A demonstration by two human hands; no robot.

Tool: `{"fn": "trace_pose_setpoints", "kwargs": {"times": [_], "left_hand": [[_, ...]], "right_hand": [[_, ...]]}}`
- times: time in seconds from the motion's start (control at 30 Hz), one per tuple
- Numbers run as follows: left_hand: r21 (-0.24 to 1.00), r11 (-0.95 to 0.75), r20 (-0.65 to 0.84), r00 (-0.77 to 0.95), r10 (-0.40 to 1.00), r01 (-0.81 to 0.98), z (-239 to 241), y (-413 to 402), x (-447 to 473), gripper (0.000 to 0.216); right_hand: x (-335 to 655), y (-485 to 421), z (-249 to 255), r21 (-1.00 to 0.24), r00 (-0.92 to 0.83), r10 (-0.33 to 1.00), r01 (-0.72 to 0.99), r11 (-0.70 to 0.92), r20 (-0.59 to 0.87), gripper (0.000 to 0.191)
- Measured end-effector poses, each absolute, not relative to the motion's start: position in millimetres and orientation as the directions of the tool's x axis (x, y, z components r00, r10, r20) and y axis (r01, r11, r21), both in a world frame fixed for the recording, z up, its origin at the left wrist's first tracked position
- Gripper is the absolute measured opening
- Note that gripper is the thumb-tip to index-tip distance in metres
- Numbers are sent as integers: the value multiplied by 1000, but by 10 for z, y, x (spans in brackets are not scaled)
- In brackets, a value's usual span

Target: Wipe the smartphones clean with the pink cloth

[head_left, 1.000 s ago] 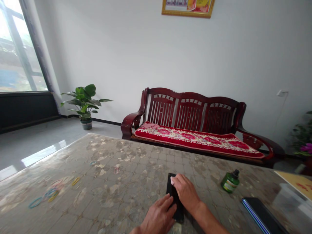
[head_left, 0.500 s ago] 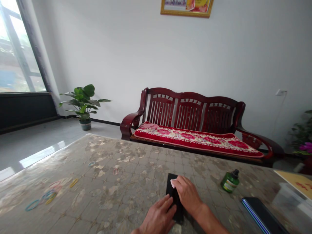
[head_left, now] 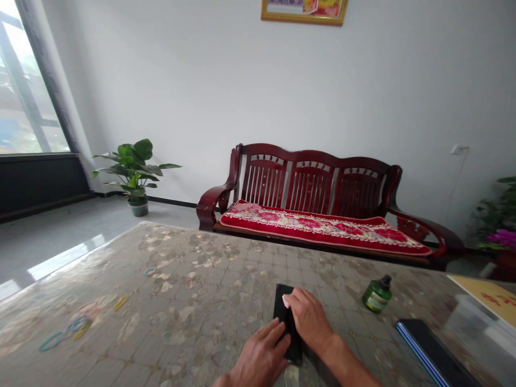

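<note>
A flat black slab (head_left: 280, 303), shaped like a phone, lies lengthwise on the patterned table. My right hand (head_left: 310, 320) is closed around a small piece of white tissue (head_left: 286, 301) and presses it on the slab's upper part. Across the slab's lower left side rests my left hand (head_left: 264, 349), its fingers stretched out and slightly apart, touching the surface. Both hands cover much of the slab's middle. To the right of my right hand stands a green bottle (head_left: 377, 294) with a black cap.
A dark phone (head_left: 433, 349) with a blue-violet edge lies at the right, near a clear plastic box (head_left: 471, 322) and a yellow printed sheet (head_left: 484, 293). Several coloured rubber bands (head_left: 78, 325) lie at the left. Beyond the table (head_left: 181, 355) stands a wooden bench (head_left: 314, 183).
The view has shifted slightly, so everything sits a little further left. Both hands keep nearly the same places on the slab, the right still pinching the tissue.
</note>
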State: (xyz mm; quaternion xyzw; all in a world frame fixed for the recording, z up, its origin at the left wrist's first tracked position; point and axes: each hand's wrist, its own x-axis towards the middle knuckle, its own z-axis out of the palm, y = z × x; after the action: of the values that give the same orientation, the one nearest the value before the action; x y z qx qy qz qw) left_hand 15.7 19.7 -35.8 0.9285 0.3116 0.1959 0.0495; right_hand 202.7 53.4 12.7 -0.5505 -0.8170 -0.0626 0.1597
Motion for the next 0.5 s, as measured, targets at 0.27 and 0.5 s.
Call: {"fn": "trace_pose_setpoints", "kwargs": {"times": [0.27,0.5], "left_hand": [[176,-816,363,734,574,551,-411,222,149,39],[177,-818,363,736,572,548,-408,210,150,39]], "right_hand": [[2026,791,126,-48,-244,913,960,274,328,29],[2067,507,84,-97,-322,882,922,375,344,29]]}}
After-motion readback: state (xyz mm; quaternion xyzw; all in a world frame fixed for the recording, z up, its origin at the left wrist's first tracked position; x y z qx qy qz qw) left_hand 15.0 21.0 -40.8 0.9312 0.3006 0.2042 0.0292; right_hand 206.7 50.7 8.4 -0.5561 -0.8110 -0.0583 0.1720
